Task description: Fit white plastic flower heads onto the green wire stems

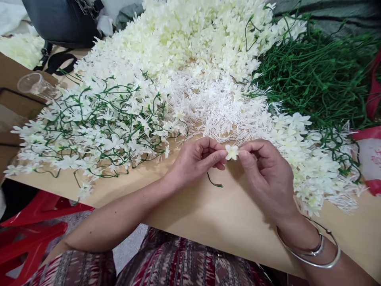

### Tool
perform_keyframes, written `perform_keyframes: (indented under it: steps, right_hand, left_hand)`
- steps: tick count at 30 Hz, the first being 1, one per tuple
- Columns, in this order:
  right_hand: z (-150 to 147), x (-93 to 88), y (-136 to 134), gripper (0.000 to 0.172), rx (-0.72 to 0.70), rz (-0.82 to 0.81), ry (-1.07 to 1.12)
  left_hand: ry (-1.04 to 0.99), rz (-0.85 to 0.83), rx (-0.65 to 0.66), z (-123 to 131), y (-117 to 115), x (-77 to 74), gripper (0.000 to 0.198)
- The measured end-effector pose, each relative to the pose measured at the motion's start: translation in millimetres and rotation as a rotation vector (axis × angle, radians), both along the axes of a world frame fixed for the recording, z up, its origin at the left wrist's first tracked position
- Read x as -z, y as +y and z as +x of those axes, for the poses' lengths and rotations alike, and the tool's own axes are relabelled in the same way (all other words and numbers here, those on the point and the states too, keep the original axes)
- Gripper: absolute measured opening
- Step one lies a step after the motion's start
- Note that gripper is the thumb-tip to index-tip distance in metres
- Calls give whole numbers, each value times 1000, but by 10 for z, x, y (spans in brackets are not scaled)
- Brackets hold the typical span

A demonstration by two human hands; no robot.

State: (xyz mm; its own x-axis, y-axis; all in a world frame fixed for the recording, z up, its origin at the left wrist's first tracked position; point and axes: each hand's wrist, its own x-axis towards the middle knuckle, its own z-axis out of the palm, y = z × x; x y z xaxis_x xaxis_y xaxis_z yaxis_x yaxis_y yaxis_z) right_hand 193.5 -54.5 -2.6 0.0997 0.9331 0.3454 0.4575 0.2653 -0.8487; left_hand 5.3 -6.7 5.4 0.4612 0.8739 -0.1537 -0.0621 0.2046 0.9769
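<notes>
My left hand (195, 161) and my right hand (268, 174) meet over the brown board (208, 218), both pinching one small cream artificial flower (231, 152) between thumb and forefinger. A thin green stem (214, 183) hangs below my left hand's fingers. Just beyond the hands lies a pile of white spiky plastic flower centres (220, 107). A big heap of loose cream flowers (193, 35) rises behind it. Finished sprigs of flowers on green stems (98, 123) lie to the left.
Bare green stems (315, 79) are heaped at the right, with a red-and-white bag (370, 155) at the edge. A clear plastic cup (35, 85) lies at left, a dark bag (62, 20) at the back left, red plastic stools (32, 234) below.
</notes>
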Motion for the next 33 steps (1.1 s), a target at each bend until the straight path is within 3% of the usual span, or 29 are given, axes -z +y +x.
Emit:
perform_keyframes:
  steps: [2, 6, 9, 13, 18, 23, 27, 30, 33]
  right_hand:
    - [5, -16, -9, 10, 19, 133, -29]
    - [-7, -62, -18, 25, -14, 318, -181]
    - [-35, -88, -16, 27, -91, 270, -189]
    - [-44, -91, 4, 23, -185, 140, -17]
    - [-13, -93, 18, 17, -208, 86, 130]
    - [4, -75, 9, 1, -8, -4, 177]
    - [67, -86, 55, 5, 225, 141, 153]
    - [158, -113, 105, 17, 316, 277, -13]
    - [225, -123, 134, 30, 310, 311, -228]
  left_hand:
    - [-29, -2, 7, -2, 0, -23, 39]
    - [-69, -8, 11, -5, 7, -81, 44]
    - [-81, -55, 48, -19, 18, -114, 43]
    - [-81, -124, 117, -57, 53, -122, 47]
    - [-125, -73, 194, -81, 80, -107, 44]
    - [-106, 26, 166, -98, 76, -88, 37]
    - [-71, 83, 72, -104, 83, -87, 31]
    - [-39, 130, -64, -89, 78, -107, 31]
    - [-29, 133, -156, -71, 69, -127, 36]
